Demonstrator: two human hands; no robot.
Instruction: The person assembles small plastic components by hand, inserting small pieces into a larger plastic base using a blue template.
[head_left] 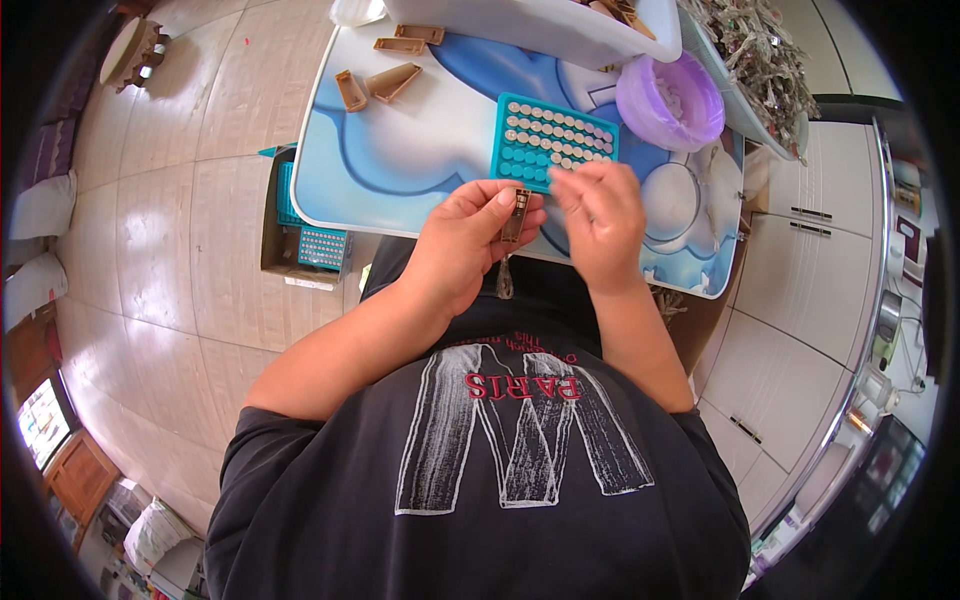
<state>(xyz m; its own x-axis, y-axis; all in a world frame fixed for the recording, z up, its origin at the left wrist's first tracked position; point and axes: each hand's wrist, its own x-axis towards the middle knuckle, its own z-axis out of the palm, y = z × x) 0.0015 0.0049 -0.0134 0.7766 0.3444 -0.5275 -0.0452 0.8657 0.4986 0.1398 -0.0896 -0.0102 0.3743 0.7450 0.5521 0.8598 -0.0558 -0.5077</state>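
Note:
My left hand (468,238) is closed around a small brown plastic casing (517,215), held up with its hollow inner side showing. A bundle of thin grey wires (505,278) hangs below the casing. To its right is my right hand (604,215), raised with thumb and fingertips drawn together. Its fingertips are slightly blurred and whatever they pinch is too small to make out. Just beyond both hands lies a teal tray (495,168) with rows of small round silvery discs (548,128). Several pockets at its near left hold no discs.
Several brown casings (393,82) lie at the table's (400,150) far left. A lined purple bowl (640,105) stands right of the tray. Behind are a white bin (560,30) and a tub of grey wire bundles (750,60). A box of teal trays (322,248) sits left, below the table.

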